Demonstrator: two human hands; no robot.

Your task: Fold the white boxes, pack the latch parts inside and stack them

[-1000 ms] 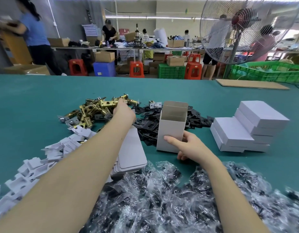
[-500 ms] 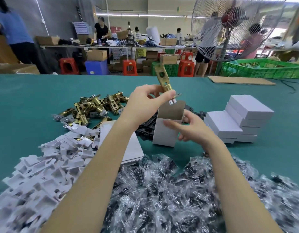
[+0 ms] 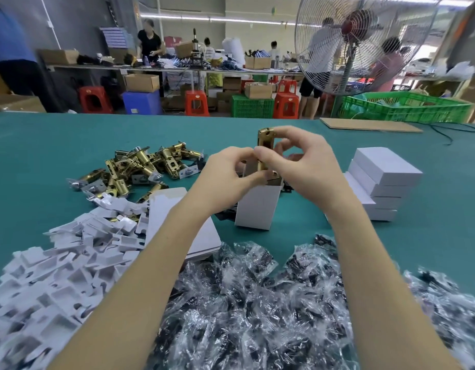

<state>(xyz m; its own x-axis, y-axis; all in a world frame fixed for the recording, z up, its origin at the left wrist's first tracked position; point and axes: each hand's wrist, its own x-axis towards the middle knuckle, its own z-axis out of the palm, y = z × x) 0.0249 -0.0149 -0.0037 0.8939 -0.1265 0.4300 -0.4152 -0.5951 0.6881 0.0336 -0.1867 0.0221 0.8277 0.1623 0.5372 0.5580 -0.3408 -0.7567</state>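
A: Bench [image 3: 57, 145]?
B: Green covering. Brass latch pile [image 3: 140, 166] far left; white inserts [image 3: 70, 252] near left; bagged parts [image 3: 257, 303] nearest; stack of closed boxes [image 3: 380, 180] right.

A: Hands?
B: Left hand [image 3: 228, 177] and right hand [image 3: 308, 164] both grip one brass latch [image 3: 265, 150], upright above the open white box [image 3: 257, 206] at centre.

A: Room?
B: Pedestal fan [image 3: 362, 44], green crates [image 3: 402, 108], red stools [image 3: 94, 100], workers beyond.
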